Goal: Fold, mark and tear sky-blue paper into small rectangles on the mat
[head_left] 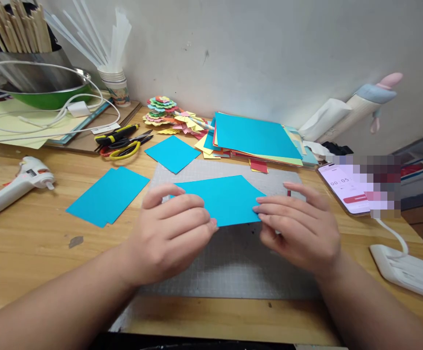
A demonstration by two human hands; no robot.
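A blue paper sheet (pixel 226 197) lies over the grey cutting mat (pixel 233 262) in front of me. My left hand (pixel 171 233) pinches the sheet's near left edge with curled fingers. My right hand (pixel 299 226) grips its near right corner, thumb under and fingers on top. Both hands hold the sheet slightly lifted at its near edge.
Two more blue pieces (pixel 107 195) (pixel 172 153) lie left on the wooden table. Scissors (pixel 122 146), a glue gun (pixel 12 187), a stack of coloured paper (pixel 255 138), paper flowers (pixel 162 109), a phone (pixel 346 187) and a power strip (pixel 408 272) surround the mat.
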